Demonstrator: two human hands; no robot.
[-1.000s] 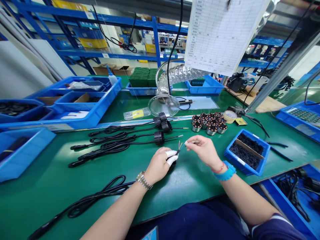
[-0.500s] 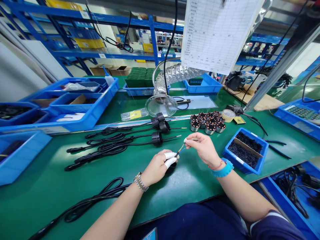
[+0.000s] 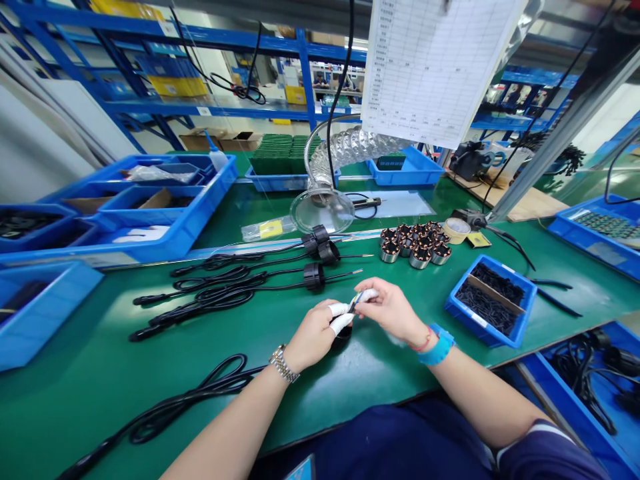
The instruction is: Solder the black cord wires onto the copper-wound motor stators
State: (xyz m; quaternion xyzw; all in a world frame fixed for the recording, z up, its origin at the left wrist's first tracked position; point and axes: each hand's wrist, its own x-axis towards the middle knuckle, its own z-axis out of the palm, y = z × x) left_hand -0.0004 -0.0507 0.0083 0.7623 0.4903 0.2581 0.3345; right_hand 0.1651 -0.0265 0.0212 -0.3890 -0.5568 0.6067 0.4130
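Observation:
My left hand (image 3: 315, 335), its thumb and finger wrapped in white finger covers, pinches a black cable (image 3: 210, 392) close to its stripped end. Thin coloured wires (image 3: 356, 299) come out of that end. My right hand (image 3: 391, 311) is closed around these wires, its fingertips almost touching the left ones. Under the left fingers a black round cap (image 3: 342, 339) shows in part. The rest of the cable runs looped to the lower left of the green bench. Beyond my hands lie several like cables (image 3: 225, 293) with black caps (image 3: 314, 276).
Copper-wound rings (image 3: 420, 257) stand in a cluster behind my right hand. To the right is a blue bin of black sleeves (image 3: 490, 312). A clear extraction hood (image 3: 323, 212) stands mid-bench. Blue compartment trays (image 3: 190, 230) sit left; a paper sheet (image 3: 425, 73) hangs above.
My right hand has drawn down and left, close to my left hand, and its fingers now wrap the wire ends. My left hand has barely moved.

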